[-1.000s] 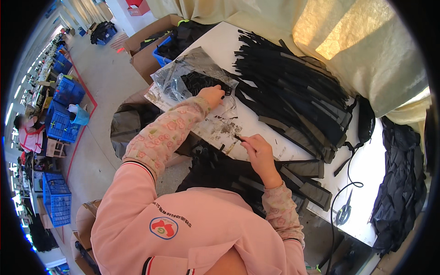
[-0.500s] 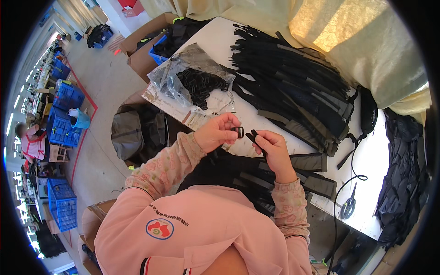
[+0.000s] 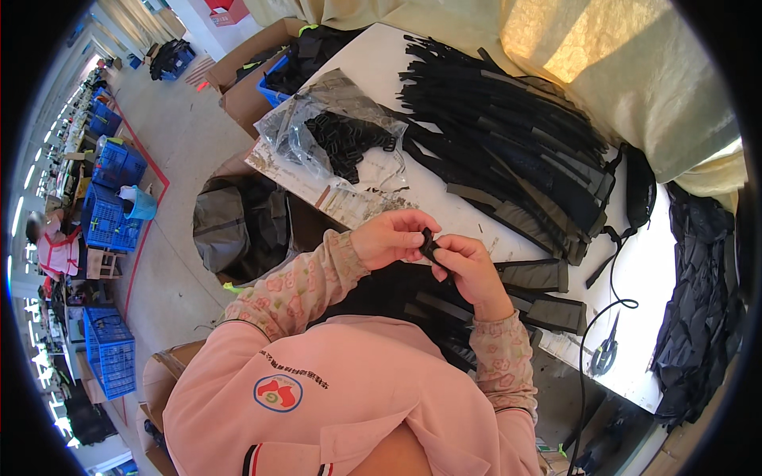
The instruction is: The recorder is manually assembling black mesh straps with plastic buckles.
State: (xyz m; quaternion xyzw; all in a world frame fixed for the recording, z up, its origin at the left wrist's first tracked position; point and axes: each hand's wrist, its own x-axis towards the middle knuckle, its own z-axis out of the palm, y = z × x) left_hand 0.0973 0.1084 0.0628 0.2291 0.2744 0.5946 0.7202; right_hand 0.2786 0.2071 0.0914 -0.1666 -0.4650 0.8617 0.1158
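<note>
In front of my chest, over the near edge of the table, my two hands come together. My left hand (image 3: 391, 239) pinches a small black plastic buckle (image 3: 428, 238), mostly covered by fingers. The fingers of my right hand (image 3: 470, 268) are closed on the end of a black webbing strap, which meets the buckle. Whether the strap is through the buckle's slot I cannot tell. Below my hands, black and grey strap pieces (image 3: 432, 297) hang over the table edge. Beyond my left hand lies a clear plastic bag (image 3: 286, 131) with many black buckles (image 3: 343, 147).
A large pile of black straps (image 3: 508, 119) covers the far part of the white table (image 3: 644, 289). Scissors (image 3: 605, 353) and a black cable (image 3: 591, 325) lie at right, beside dark fabric (image 3: 694, 309). Boxes and blue crates (image 3: 109, 349) stand left; a person sits far left.
My hands have closed the gap between them. The strap end in my right hand has come up against the buckle in my left hand.
</note>
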